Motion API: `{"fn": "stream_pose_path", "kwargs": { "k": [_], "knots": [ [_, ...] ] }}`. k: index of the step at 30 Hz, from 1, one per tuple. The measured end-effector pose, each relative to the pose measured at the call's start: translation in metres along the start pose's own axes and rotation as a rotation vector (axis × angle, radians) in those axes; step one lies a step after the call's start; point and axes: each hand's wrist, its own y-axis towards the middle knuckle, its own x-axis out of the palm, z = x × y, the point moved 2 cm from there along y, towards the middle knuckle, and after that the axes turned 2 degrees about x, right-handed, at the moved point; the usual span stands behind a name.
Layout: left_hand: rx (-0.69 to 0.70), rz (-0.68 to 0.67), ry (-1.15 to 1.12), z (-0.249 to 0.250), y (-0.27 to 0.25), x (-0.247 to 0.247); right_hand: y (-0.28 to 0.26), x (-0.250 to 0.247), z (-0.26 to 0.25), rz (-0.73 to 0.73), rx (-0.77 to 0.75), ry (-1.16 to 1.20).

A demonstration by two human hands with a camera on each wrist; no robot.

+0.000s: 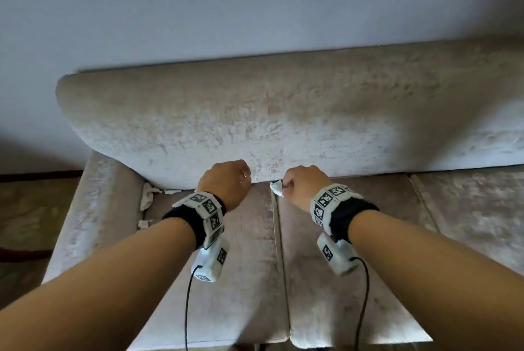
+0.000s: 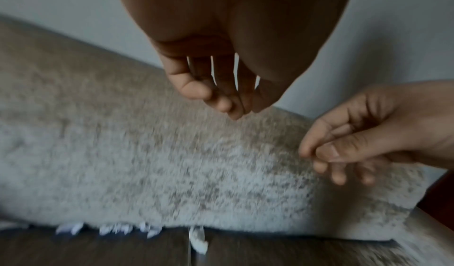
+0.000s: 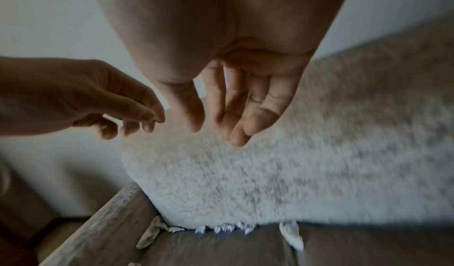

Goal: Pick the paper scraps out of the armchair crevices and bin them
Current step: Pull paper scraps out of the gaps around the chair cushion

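Note:
The beige armchair's back cushion (image 1: 283, 118) meets the seat cushions (image 1: 235, 251) at a crevice. A white paper scrap (image 1: 276, 189) sticks out where the crevice crosses the seam between the seat cushions; it shows again in the right wrist view (image 3: 291, 235). More scraps (image 3: 228, 228) line the crevice, and crumpled ones (image 1: 147, 196) sit in the left corner. My left hand (image 1: 246, 177) and right hand (image 1: 286, 183) hover side by side above the seam scrap. In both wrist views the fingers (image 2: 238, 110) (image 3: 236, 138) hang relaxed and hold nothing. No bin shows.
The left armrest (image 1: 93, 209) runs beside the seat, with another small scrap (image 1: 143, 223) along its inner edge. A plain pale wall (image 1: 255, 4) stands behind the chair. Brown floor (image 1: 28, 209) lies to the left. Cables hang from both wrist cameras.

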Motion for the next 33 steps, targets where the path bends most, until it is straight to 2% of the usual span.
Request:
{"fn": "stream_pose_path", "kwargs": {
  "k": [7,11,16,19,23,26,30,33],
  "knots": [
    [0.04,-0.226,-0.002,-0.055,0.092,0.147,0.1,0.135,0.05,-0.118,0.095,0.074],
    [-0.019,-0.233,-0.07,-0.091,0.137,0.233,0.177,0.199,0.086,-0.054,0.08,0.093],
    [0.005,-0.25,0.0,-0.142,0.184,0.309,0.253,0.265,0.129,0.038,0.126,0.106],
    [-0.088,-0.204,0.001,-0.169,0.203,0.333,0.28,0.286,0.139,0.104,0.167,0.153],
    [-0.147,-0.149,0.011,-0.187,0.206,0.346,0.308,0.3,0.135,0.196,0.112,0.166],
    [-0.162,-0.123,0.008,-0.197,0.213,0.343,0.326,0.308,0.128,0.17,0.087,0.147],
    [-0.178,-0.11,0.005,-0.205,0.228,0.343,0.34,0.317,0.127,0.056,0.172,0.094],
    [-0.175,-0.086,0.019,-0.203,0.238,0.348,0.341,0.318,0.132,0.04,0.193,0.141]
  ]
}}
